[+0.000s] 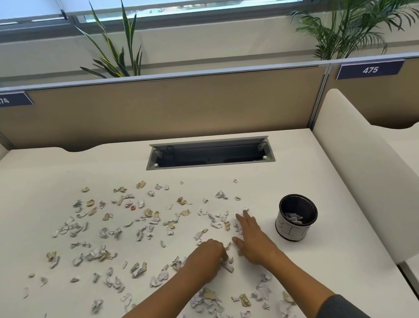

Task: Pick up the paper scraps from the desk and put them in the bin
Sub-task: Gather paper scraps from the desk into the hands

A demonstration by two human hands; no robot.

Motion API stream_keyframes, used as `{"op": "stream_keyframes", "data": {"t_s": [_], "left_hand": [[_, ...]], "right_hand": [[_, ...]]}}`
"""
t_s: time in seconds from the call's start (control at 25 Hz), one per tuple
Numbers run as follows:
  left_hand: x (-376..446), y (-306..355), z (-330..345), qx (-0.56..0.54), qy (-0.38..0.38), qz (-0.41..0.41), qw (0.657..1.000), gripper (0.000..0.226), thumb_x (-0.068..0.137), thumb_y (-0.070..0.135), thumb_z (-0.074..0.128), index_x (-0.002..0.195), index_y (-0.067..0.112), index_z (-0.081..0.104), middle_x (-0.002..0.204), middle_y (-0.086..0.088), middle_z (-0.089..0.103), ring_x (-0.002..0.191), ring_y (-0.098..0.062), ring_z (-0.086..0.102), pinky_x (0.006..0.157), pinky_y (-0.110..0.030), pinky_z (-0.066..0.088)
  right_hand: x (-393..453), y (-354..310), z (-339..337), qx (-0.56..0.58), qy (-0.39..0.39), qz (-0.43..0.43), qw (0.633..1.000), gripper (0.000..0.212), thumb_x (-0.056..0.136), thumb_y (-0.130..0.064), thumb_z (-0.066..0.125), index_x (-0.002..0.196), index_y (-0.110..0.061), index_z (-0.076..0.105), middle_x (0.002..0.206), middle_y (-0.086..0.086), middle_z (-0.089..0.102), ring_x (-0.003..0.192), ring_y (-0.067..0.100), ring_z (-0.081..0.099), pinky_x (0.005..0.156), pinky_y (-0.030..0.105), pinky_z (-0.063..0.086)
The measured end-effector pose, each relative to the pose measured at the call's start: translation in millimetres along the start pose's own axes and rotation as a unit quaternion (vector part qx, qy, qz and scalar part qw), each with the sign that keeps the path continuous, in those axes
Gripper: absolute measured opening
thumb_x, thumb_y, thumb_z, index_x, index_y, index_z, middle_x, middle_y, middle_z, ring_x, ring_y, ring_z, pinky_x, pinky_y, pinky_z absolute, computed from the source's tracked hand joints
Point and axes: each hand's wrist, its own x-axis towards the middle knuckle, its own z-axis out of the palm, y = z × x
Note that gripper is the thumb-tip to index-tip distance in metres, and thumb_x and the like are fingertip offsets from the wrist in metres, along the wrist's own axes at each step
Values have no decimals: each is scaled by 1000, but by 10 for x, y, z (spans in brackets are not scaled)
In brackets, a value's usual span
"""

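Several white and tan paper scraps (137, 269) lie scattered over the white desk (34, 180), thickest at the middle and the near edge. A small black mesh bin (296, 218) with a white band stands upright at the right and holds a few scraps. My left hand (208, 256) is curled, knuckles up, its fingertips pinching white scraps (228, 265) on the desk. My right hand (252, 240) lies flat and spread beside it, fingers pointing away over scraps, a short way left of the bin.
An open grey cable tray (209, 153) is sunk in the desk at the back. A tan partition (157, 107) closes the far side and a curved white divider (378, 164) the right. Plants stand behind the partition.
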Motion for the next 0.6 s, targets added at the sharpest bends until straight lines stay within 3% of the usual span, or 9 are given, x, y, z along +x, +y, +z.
{"op": "stream_keyframes", "data": {"t_s": [0.12,0.2,0.4,0.52,0.6], "left_hand": [[-11,-5,43,6,19,-1,1000,34,87,2,60,115,16,72,113,-12,65,102,-29,64,83,-35,54],[-28,-10,82,8,30,-10,999,29,87,5,61,111,15,73,109,-13,67,97,-28,66,82,-35,55],[-63,22,75,31,34,-13,999,16,90,18,65,102,9,71,104,-15,65,94,-30,64,68,-29,42],[-75,46,74,42,44,-18,998,16,93,8,56,104,9,68,107,-14,64,96,-29,63,69,-29,42],[-84,57,93,38,46,-20,998,19,93,4,53,105,9,66,110,-14,62,99,-30,62,73,-32,46]], "right_hand": [[10,-46,142,-50,-8,-29,998,66,106,-34,38,159,-19,1,166,4,-13,153,27,-10,125,39,2],[1,-65,182,-106,-19,-68,992,63,107,-31,35,159,-17,3,167,5,-10,154,27,-9,125,38,0],[-195,11,80,-148,-72,-137,977,53,106,-32,37,155,-19,23,167,-1,7,153,17,11,119,36,27],[-348,84,25,-169,-89,-149,970,59,100,-39,49,154,-24,28,166,-5,13,152,15,16,120,37,25],[-426,127,51,-215,-78,-154,961,60,99,-39,52,153,-26,29,165,-6,16,152,20,16,122,46,17]]}}
